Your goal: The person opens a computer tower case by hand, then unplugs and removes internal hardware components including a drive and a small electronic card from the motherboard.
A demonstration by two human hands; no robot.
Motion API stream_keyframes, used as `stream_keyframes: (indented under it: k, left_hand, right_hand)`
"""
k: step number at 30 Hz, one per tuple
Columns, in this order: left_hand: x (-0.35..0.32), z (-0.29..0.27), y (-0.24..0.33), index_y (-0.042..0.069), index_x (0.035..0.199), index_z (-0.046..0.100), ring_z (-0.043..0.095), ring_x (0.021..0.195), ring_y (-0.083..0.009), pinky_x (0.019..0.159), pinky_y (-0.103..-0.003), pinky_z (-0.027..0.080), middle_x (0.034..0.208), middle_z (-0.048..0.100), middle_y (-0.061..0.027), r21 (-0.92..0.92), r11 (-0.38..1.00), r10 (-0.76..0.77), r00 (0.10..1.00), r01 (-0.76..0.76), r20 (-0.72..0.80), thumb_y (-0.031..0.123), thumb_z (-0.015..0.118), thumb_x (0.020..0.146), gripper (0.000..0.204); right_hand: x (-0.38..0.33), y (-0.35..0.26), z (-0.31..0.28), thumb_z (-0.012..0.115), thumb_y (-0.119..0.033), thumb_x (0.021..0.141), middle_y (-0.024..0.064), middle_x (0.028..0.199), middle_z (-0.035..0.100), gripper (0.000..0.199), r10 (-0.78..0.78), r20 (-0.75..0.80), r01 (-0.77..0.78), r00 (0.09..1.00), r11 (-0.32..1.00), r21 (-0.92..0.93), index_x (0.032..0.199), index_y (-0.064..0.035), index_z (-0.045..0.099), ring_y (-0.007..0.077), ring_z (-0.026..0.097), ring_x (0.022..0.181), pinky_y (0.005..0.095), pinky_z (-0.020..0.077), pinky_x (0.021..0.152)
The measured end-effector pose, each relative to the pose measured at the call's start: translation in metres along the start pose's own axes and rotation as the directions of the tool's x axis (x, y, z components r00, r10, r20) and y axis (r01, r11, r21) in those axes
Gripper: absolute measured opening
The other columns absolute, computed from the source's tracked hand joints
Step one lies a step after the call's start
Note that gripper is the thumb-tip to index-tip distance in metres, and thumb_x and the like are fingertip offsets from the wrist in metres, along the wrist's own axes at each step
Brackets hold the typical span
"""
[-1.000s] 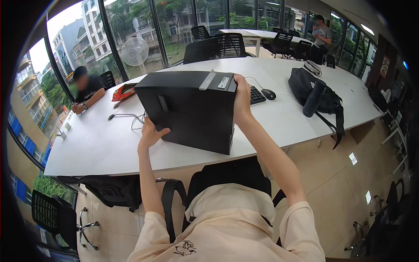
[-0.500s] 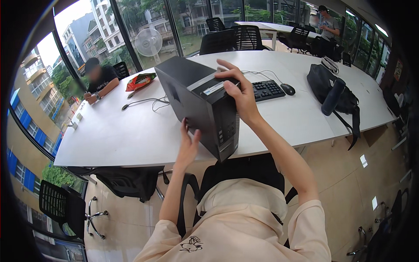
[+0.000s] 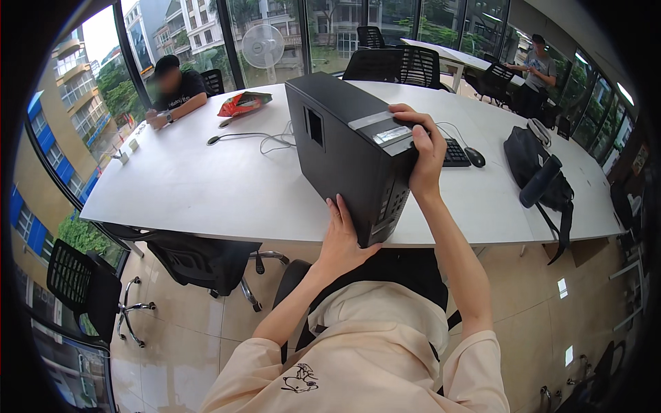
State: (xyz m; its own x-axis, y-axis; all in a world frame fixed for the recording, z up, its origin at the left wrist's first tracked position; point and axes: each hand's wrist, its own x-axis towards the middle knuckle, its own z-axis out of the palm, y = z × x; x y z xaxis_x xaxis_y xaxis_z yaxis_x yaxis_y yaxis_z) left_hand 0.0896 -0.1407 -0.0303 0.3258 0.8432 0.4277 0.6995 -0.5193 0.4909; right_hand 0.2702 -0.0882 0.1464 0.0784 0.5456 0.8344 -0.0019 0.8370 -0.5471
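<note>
A black desktop computer case [image 3: 337, 151] stands tilted at the table's near edge, with a rectangular cutout in its left side and a pale label on its top. My left hand [image 3: 346, 234] cups its lower near corner, fingers against the side panel and thumb under the bottom edge. Up at the right corner, my right hand [image 3: 425, 148] is wrapped over the top edge beside the label. The case's far underside is hidden.
On the white table [image 3: 186, 186] lie a black cable [image 3: 241, 133], a red package [image 3: 244, 104], a keyboard [image 3: 456, 155], a mouse [image 3: 475, 157], and a black backpack [image 3: 518, 155] with a dark bottle [image 3: 540, 182]. A person [image 3: 184, 95] sits at the far left; another [image 3: 539, 74] stands behind, right.
The case has turned so more of its left side and the cutout show. My left hand has moved down to the lower near corner; my right hand stays on the top edge.
</note>
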Motion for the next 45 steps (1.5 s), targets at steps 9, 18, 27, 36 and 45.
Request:
stream_keyframes:
  k: [9,18,27,36,45]
  left_hand:
    - [0.002,-0.011,-0.017,-0.017,0.159,-0.005,0.038,0.142,-0.0629,0.116,-0.05,0.042,0.156,0.012,-0.0557,-0.014,0.997,0.072,0.997,-0.072,-0.023,0.051,0.087,0.073,0.143]
    - [0.016,-0.045,-0.064,0.005,0.167,-0.009,0.043,0.148,-0.0461,0.117,-0.045,0.043,0.17,0.021,-0.0285,-0.171,0.985,-0.012,0.989,0.037,0.147,0.056,0.088,0.067,0.149]
    - [0.022,-0.069,-0.109,0.01,0.169,0.014,0.052,0.143,-0.0358,0.119,-0.043,0.04,0.16,0.048,-0.021,-0.517,0.852,0.009,0.983,0.088,0.181,0.03,0.094,0.069,0.13]
    - [0.02,-0.066,-0.122,-0.006,0.146,0.048,0.062,0.125,-0.0316,0.111,-0.042,0.047,0.134,0.065,-0.022,-0.512,0.855,-0.09,0.996,0.084,0.014,0.025,0.09,0.079,0.085]
    - [0.023,-0.064,-0.122,-0.005,0.153,0.042,0.058,0.132,-0.0388,0.114,-0.044,0.046,0.142,0.058,-0.0254,-0.361,0.921,-0.129,0.989,0.147,0.073,0.034,0.088,0.08,0.094]
  right_hand:
    - [-0.005,0.006,0.008,0.052,-0.023,0.103,0.0167,0.126,0.071,0.03,-0.043,-0.074,0.034,0.996,0.992,-0.118,0.114,0.0009,0.068,0.0261,0.062,0.122,0.0371,0.0408,0.111]
    - [0.006,0.009,0.001,0.072,-0.031,0.098,0.0094,0.148,0.059,0.041,0.041,0.231,0.003,0.972,0.983,-0.186,0.133,-0.01,0.066,0.0274,0.056,0.131,0.0384,0.0387,0.114]
    - [0.019,-0.001,0.031,0.081,-0.04,0.09,0.0084,0.154,0.056,0.057,0.127,0.368,0.031,0.921,0.918,-0.395,0.138,-0.0147,0.066,0.0311,0.052,0.141,0.0452,0.0432,0.113]
    - [0.018,0.027,0.06,0.076,-0.044,0.095,0.0134,0.156,0.053,0.061,0.078,0.338,0.129,0.938,0.826,-0.549,0.144,-0.0116,0.059,0.0363,0.05,0.142,0.0464,0.042,0.116]
    - [-0.128,0.184,0.011,0.043,-0.044,0.108,0.0194,0.17,0.03,0.065,0.55,0.239,0.007,0.8,0.39,-0.921,0.158,-0.0037,0.042,0.0362,0.028,0.157,0.0554,0.0235,0.126]
